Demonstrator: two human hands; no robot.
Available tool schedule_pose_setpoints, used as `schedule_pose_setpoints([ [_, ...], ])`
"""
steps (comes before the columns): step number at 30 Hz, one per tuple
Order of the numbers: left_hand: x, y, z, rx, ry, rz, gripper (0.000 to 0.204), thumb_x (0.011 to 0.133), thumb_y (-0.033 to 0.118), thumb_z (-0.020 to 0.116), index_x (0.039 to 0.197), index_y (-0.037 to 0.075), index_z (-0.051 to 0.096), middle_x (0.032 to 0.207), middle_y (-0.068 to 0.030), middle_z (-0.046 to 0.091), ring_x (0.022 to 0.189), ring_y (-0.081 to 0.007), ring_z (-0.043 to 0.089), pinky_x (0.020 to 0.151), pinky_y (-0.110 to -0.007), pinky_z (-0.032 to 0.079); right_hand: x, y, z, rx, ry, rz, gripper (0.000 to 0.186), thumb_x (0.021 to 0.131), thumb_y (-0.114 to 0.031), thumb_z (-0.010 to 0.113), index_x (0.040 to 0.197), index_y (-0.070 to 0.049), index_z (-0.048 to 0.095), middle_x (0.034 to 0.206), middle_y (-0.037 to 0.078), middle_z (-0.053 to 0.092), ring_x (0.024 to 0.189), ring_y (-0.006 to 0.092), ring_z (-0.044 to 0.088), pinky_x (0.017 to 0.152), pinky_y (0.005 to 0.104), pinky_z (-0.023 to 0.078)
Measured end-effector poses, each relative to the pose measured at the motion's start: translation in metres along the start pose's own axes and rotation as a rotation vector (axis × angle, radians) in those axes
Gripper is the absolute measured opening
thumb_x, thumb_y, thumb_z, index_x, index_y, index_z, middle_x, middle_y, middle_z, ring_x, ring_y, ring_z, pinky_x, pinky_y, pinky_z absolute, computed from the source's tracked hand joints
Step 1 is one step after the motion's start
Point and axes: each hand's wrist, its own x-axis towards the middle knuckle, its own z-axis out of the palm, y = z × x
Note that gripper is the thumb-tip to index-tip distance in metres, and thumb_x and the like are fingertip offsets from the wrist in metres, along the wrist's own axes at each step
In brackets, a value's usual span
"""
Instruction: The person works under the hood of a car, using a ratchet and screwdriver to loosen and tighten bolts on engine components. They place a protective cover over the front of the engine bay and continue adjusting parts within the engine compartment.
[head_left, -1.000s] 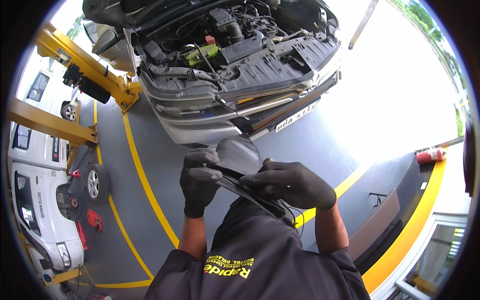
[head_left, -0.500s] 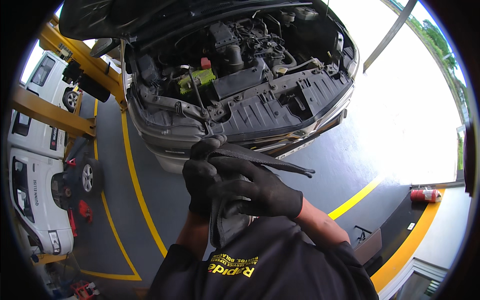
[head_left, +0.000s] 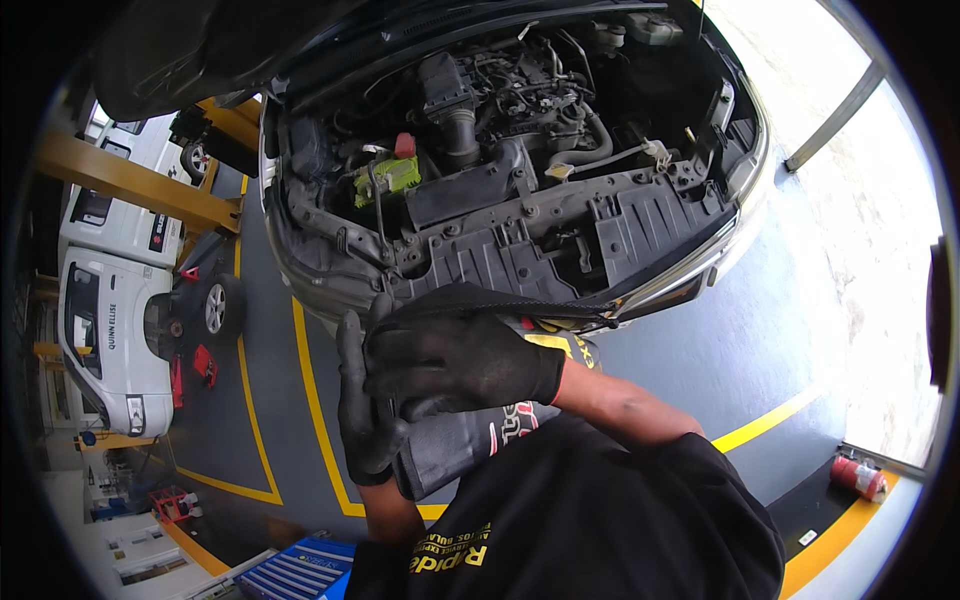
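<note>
A folded black fabric cover [head_left: 436, 462] with red, white and yellow print hangs in front of my chest. My right hand [head_left: 465, 362], in a black glove, lies across its upper part with the fingers closed on the fabric. A dark flap with a narrow edge reaches out to the right behind that hand. At the cover's left edge stands my left hand [head_left: 365, 395], gloved too, its fingers stretched upward and its palm turned toward the fold. Part of the left fingers is hidden behind the right hand.
Ahead stands a car with its hood up and its engine bay [head_left: 500, 130] exposed, a green-topped battery [head_left: 388, 180] at its left. White vehicle [head_left: 115, 345], detached wheel [head_left: 222, 308] and yellow lift arm [head_left: 140, 180] are leftward. A blue tool cabinet [head_left: 300, 570] is lower left, a red cylinder [head_left: 858, 478] right.
My left hand has gone from curled round the cover to fingers stretched upward. The right hand has shifted over the fabric, and more of the printed side shows. The view has turned.
</note>
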Motion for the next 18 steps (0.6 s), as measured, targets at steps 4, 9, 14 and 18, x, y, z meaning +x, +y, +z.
schedule_pose_setpoints([
  [4, -0.001, 0.016, 0.047, -0.076, 0.101, -0.159, 0.123, 0.094, 0.035, 0.084, 0.181, -0.002, 0.007, 0.181, -0.0286, 0.035, 0.163, -0.0369, 0.043, 0.133, -0.045, 0.034, -0.03, 0.019, -0.024, -0.07, -0.018, -0.118, 0.051, 0.094, -0.024, 0.07, 0.145, -0.022, 0.069, 0.144, 0.004, 0.064, 0.144, 0.0263, 0.062, 0.107, 0.0432, 0.06],
  [9, -0.018, 0.025, 0.088, 0.031, 0.3, -0.311, 0.086, 0.099, 0.019, 0.073, 0.173, -0.005, 0.037, 0.165, -0.0221, 0.057, 0.147, -0.0262, 0.058, 0.125, -0.038, 0.042, -0.05, 0.02, -0.067, -0.058, -0.023, -0.133, 0.062, 0.094, -0.024, 0.07, 0.156, -0.024, 0.064, 0.149, 0.0, 0.065, 0.141, 0.0231, 0.065, 0.104, 0.0404, 0.06],
  [14, -0.031, 0.024, 0.112, 0.122, 0.331, -0.322, 0.046, 0.109, 0.024, 0.066, 0.141, -0.009, 0.071, 0.134, -0.0152, 0.077, 0.123, -0.0211, 0.071, 0.11, -0.034, 0.051, -0.049, 0.029, -0.087, 0.078, -0.055, -0.126, 0.056, 0.094, -0.036, 0.076, 0.149, -0.026, 0.066, 0.146, -0.001, 0.065, 0.144, 0.0225, 0.06, 0.106, 0.0483, 0.055],
  [18, -0.045, 0.017, 0.114, 0.06, 0.347, -0.23, 0.043, 0.114, 0.031, 0.062, 0.133, -0.007, 0.074, 0.125, -0.0141, 0.079, 0.114, -0.0218, 0.074, 0.101, -0.035, 0.056, -0.039, 0.026, -0.093, 0.115, -0.086, -0.191, 0.051, 0.091, -0.04, 0.077, 0.139, -0.026, 0.069, 0.14, 0.0, 0.066, 0.144, 0.0237, 0.058, 0.107, 0.0486, 0.051],
])
